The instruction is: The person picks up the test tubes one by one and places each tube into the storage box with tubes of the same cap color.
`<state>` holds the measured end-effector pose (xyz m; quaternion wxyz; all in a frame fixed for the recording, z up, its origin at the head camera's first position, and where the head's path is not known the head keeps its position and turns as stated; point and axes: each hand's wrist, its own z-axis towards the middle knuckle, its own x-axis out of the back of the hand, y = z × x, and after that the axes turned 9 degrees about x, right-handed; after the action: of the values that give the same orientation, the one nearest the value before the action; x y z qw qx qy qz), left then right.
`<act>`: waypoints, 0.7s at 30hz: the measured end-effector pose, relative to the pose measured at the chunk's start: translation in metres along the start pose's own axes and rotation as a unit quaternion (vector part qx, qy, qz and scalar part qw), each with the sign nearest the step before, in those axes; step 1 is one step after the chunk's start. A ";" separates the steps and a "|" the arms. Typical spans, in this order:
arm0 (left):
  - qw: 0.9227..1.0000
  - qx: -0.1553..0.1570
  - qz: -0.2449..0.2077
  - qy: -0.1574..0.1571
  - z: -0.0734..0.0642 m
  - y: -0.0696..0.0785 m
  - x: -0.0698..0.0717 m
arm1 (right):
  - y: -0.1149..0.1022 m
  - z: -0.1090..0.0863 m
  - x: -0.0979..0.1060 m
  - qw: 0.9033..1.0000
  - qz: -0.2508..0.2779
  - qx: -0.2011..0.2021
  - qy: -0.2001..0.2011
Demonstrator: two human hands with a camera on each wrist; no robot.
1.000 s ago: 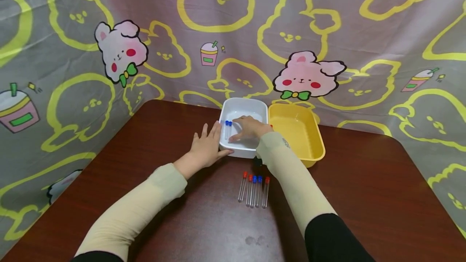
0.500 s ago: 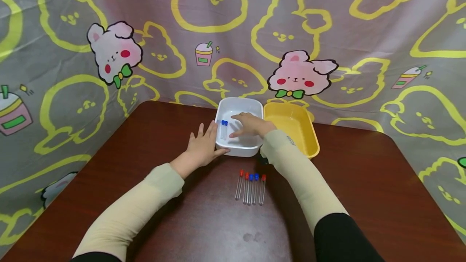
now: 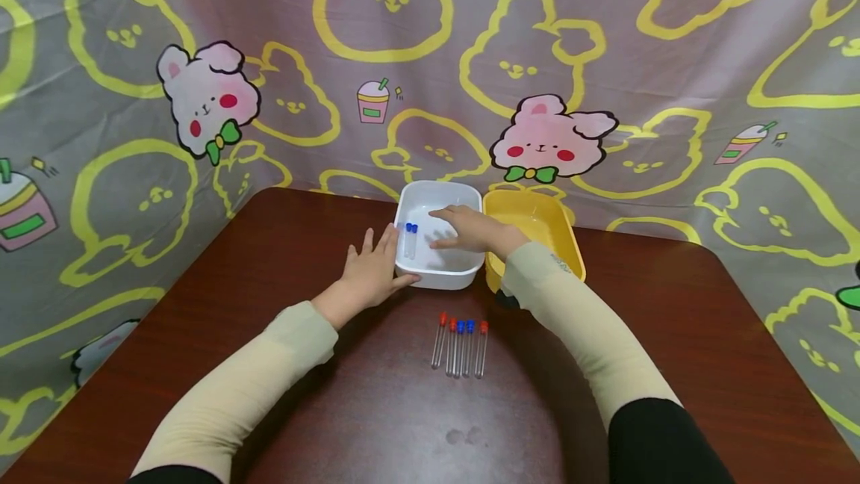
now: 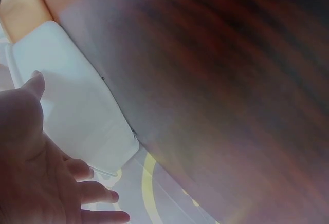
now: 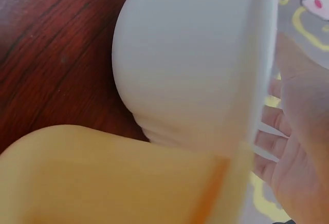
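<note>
My left hand (image 3: 368,275) rests with spread, straight fingers along the left side of a white plastic tub (image 3: 440,280), its thumb lying by the near wall. In the left wrist view, that hand (image 4: 31,147) lies over the tub's outer wall (image 4: 77,95). My right hand (image 3: 473,228) reaches over the tub's right rim, fingers loosely apart, holding nothing. Inside the tub, two blue-capped test tubes (image 3: 410,241) lie side by side at the left. Seen from the right wrist, the right hand (image 5: 303,126) is partly hidden behind the tub's rim.
A yellow tub (image 3: 574,245) stands right against the white one, partly covered by my right forearm. Nearer on the brown table (image 3: 376,409) lies a row of several test tubes (image 3: 459,353) with red and blue caps. A patterned cloth (image 3: 430,81) hangs behind.
The right hand has drawn to the right across the white tub, away from the two blue-capped test tubes. The left hand stays at the tub's side. The head view has shifted slightly.
</note>
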<state>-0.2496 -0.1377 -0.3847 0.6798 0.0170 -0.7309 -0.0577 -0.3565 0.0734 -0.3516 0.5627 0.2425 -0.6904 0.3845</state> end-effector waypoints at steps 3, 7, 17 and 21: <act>1.000 -0.003 0.001 0.001 0.000 0.000 -0.001 | -0.003 -0.009 0.003 1.000 -0.003 0.014 0.005; 1.000 0.000 0.003 -0.003 0.000 0.001 -0.001 | -0.008 -0.021 0.007 0.999 -0.004 0.029 0.014; 1.000 0.006 -0.021 -0.004 0.000 0.000 -0.002 | -0.023 -0.057 0.011 0.997 0.004 -0.009 0.075; 1.000 0.007 -0.020 -0.006 0.001 0.000 -0.002 | -0.027 -0.074 0.013 0.993 0.022 -0.027 0.114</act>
<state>-0.2501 -0.1370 -0.3871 0.6738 0.0360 -0.7350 -0.0666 -0.2952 0.1179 -0.3266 0.6357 0.1668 -0.6367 0.4033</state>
